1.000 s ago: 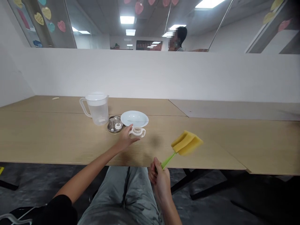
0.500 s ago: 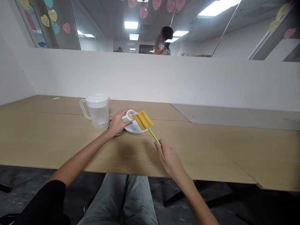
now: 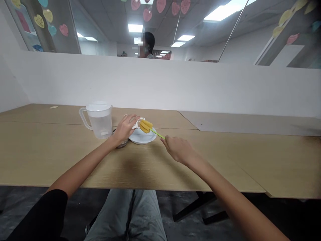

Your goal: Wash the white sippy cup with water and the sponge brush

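My left hand [image 3: 124, 129] is closed around a small white cup [image 3: 136, 125], tipped so its mouth faces right. Much of the cup is hidden behind the fingers. In my right hand [image 3: 179, 149] is the thin green handle of a sponge brush [image 3: 146, 126]. Its yellow ribbed sponge head sits at the cup's mouth, its tip seemingly just inside. A white plate [image 3: 142, 139] lies on the table beneath both. Under my left wrist, a dark-rimmed round object [image 3: 122, 144] shows only in part.
A clear plastic pitcher [image 3: 100, 125] with a lid and water inside stands left of my left hand. Farther back lies a small pale flat piece [image 3: 53, 107]. The wooden table [image 3: 75, 160] meets a white wall [image 3: 150, 83]. Behind the glass above, a person [image 3: 149, 43] is visible.
My right hand has moved the sponge brush left, its head going from beside the cup to its mouth. The handle now lies flatter. The view has shifted slightly right.
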{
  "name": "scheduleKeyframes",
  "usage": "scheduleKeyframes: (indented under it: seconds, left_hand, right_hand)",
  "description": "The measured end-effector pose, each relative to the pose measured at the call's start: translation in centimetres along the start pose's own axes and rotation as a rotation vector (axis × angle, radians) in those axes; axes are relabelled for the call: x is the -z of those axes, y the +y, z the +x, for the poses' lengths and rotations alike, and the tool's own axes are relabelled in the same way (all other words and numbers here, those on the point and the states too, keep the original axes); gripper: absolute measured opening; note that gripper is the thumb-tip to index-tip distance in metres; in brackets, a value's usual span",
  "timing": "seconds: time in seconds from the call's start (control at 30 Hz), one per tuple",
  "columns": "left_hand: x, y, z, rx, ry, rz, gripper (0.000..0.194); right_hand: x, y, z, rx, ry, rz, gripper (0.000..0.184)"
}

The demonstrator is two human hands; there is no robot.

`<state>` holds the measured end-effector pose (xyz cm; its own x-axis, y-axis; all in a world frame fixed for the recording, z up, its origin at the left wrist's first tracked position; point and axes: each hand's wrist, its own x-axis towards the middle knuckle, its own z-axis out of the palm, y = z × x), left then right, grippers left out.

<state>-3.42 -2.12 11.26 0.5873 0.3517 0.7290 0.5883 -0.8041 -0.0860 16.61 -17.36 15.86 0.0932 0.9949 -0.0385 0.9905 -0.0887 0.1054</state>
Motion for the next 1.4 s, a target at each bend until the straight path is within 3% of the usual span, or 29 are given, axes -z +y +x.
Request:
scheduleKeyframes:
  seconds: [0.3, 0.47, 0.67, 0.87, 1.1, 1.2, 1.3, 1.4]
  left_hand:
    - [-1.3, -0.1, 0.1, -0.028, -0.1, 0.062, 0.046]
    - [-1.5, -0.2, -0.1, -0.011, -0.077, 0.059, 0.044]
    - [-1.4, 1.4, 0.6, -0.043, -0.079, 0.064, 0.042]
    - [-1.5, 1.8, 1.0, -0.073, -0.09, 0.147, 0.041]
    - [-2.5, 0.4, 0.9, -0.102, -0.141, 0.275, 0.034]
    - [-2.9, 0.8, 1.2, -0.105, -0.178, 0.293, 0.033]
    - [-3.1, 1.4, 1.5, -0.106, -0.209, 0.266, 0.034]
    - [-2.9, 1.3, 1.7, -0.058, -0.205, 0.242, 0.033]
  right_hand:
    - [0.7, -0.9, 2.5, 0.067, 0.005, -0.014, 0.048]
    - [-0.4, -0.9, 4.0, 0.103, 0.098, 0.008, 0.046]
    - [-0.9, -2.1, 4.8, 0.09, 0.156, 0.057, 0.038]
    - [-1.1, -1.7, 5.9, 0.117, 0.31, 0.175, 0.031]
    - [-2.6, 0.7, 8.8, 0.055, 0.088, 0.679, 0.04]
    - [-3.6, 0.6, 9.0, 0.068, 0.257, 0.466, 0.036]
    - [-4.5, 0.1, 8.8, 0.183, 0.47, 0.131, 0.035]
    - [-5.1, -0.2, 8.3, 0.253, 0.512, 0.004, 0.042]
